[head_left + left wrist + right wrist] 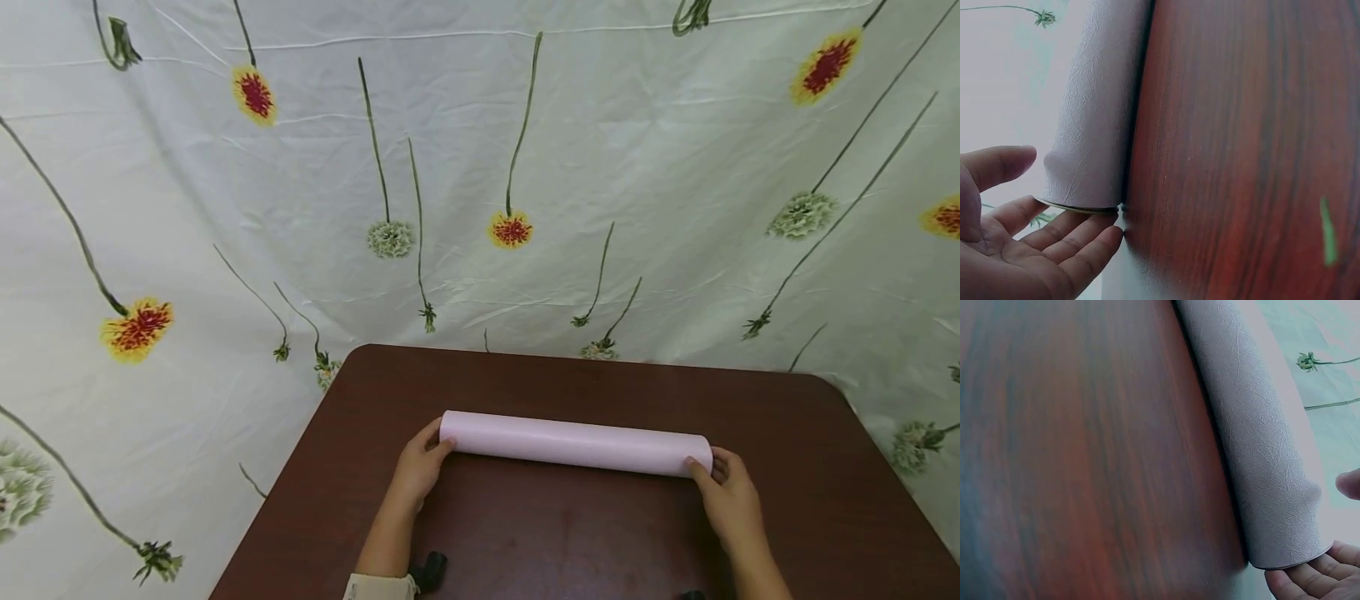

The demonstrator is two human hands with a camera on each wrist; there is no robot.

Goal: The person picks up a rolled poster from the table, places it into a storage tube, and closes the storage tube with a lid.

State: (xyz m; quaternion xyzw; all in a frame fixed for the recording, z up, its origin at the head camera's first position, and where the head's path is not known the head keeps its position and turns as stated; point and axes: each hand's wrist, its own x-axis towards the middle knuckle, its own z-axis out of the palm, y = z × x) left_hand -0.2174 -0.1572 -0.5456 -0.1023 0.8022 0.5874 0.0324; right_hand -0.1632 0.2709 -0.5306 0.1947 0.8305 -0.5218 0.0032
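A long pale pink roll of wallpaper-like sheet [577, 443] with a finely creased surface lies crosswise on the dark wooden table [562, 533]. At its left end is my left hand [416, 471]. In the left wrist view the fingers [1072, 240] reach, loosely extended, against the end rim, while the thumb stands apart from the roll. My right hand [731, 500] is at the other end. In the right wrist view its fingers [1316, 578] lie along the end rim, and its thumb [1349, 484] is clear of the surface. The far side of the roll is hidden in the head view.
A white cloth [465, 150] printed with flowers and stems hangs behind and beside the table. The table's far edge runs behind the roll. A small black object [431, 571] shows by the left wrist, and another dark piece [692, 595] by the right forearm.
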